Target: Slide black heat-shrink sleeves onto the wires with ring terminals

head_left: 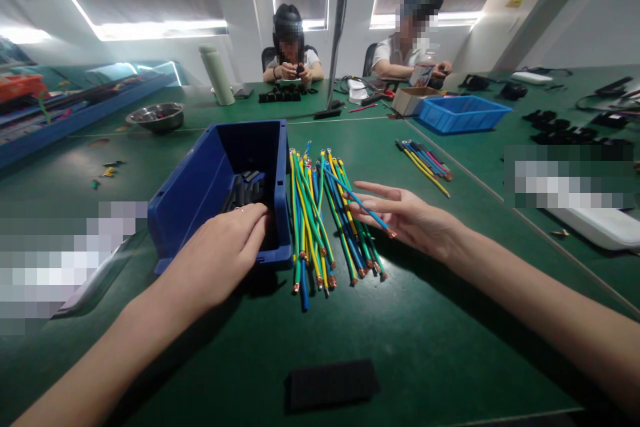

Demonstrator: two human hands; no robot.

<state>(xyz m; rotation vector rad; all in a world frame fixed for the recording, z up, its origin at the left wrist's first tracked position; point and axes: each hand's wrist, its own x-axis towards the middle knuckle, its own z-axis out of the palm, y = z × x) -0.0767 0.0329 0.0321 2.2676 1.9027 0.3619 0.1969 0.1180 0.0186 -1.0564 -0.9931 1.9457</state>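
My left hand [225,250] reaches over the near rim of a dark blue bin [200,180], fingers curled down into it near several black parts [245,190]; whether it holds one is hidden. A pile of blue, green and yellow wires with copper ends [315,220] lies beside the bin on the green table [425,320]. My right hand [405,213] hovers at the pile's right edge, fingers spread, pinching one blue wire [357,200] between thumb and fingers.
A black flat pad [330,383] lies near the front edge. A smaller wire bundle [425,160], a light blue tray [463,112], a cardboard box [413,99], a metal bowl [156,117] and a pole [337,27] stand farther back. Two seated people work at the far side.
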